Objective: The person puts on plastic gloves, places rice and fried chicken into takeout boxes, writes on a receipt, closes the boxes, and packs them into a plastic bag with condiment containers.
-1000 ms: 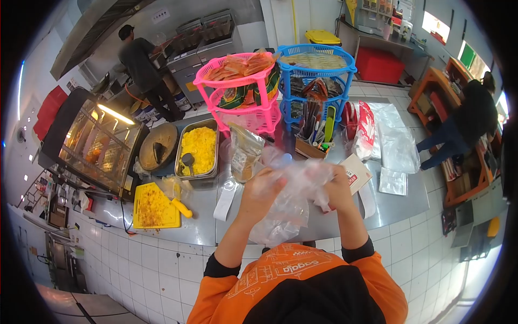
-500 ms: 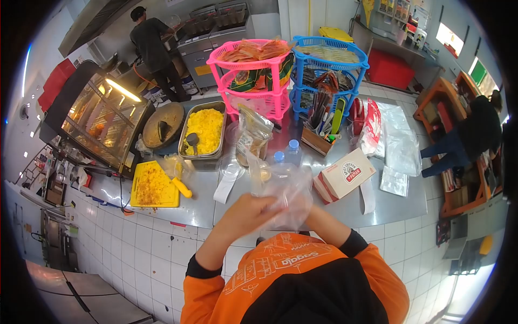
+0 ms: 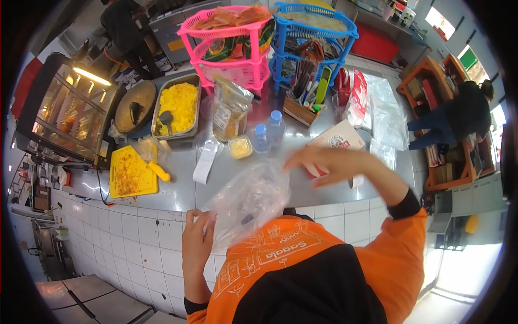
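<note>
A clear plastic bag hangs puffed out over the counter's front edge. My left hand pinches the bag's lower left side between thumb and fingers. My right hand, a little blurred, is spread to the right of the bag, above the counter and partly in front of a printed food box; nothing shows in its fingers. Behind the bag stand two small bottles with blue caps and a small tub with pale yellow contents. A paper slip lies left of the bag.
Pink and blue basket racks stand at the back. A tray of yellow food, a yellow cutting board with a knife and a heated display case are left. Two people stand beyond the counter.
The bag has moved left and opened out. My hands have parted, the left one to the bag's lower left, the right one off the bag towards the box. The small tub now shows fully.
</note>
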Demonstrator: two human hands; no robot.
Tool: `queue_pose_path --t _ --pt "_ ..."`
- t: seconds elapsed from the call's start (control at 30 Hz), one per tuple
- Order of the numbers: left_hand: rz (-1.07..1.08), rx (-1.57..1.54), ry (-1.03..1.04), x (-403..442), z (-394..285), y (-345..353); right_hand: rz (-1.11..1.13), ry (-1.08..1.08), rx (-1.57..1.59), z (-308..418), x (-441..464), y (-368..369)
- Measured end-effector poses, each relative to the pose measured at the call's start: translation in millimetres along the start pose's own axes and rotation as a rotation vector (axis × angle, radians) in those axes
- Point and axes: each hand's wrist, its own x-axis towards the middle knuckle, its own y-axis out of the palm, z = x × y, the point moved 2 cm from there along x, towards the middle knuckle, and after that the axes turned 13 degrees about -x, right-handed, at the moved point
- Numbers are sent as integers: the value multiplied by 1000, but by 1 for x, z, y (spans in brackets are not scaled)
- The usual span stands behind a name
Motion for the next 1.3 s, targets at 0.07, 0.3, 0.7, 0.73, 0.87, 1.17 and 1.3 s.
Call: queue_pose_path --t 0.07,0.3,0.7,0.73,0.87,1.17,1.3 --pt "-72 130 107 -6 17 7 -54 351 -350 -45 -26 6" --pt "-44 -255 137 1 21 1 34 352 -670 -100 -10 35" --pt "-192 -1048 158 22 3 20 -795 -348 182 77 120 81" --pt "-275 -1038 210 22 7 19 -1051 -445 439 71 148 102" --pt "-309 -889 335 14 6 7 -358 -107 -209 75 128 69" --pt "-446 -632 251 10 52 10 -451 -462 568 61 97 56" --pt "-36 -803 135 30 39 19 -1317 -205 304 73 141 102"
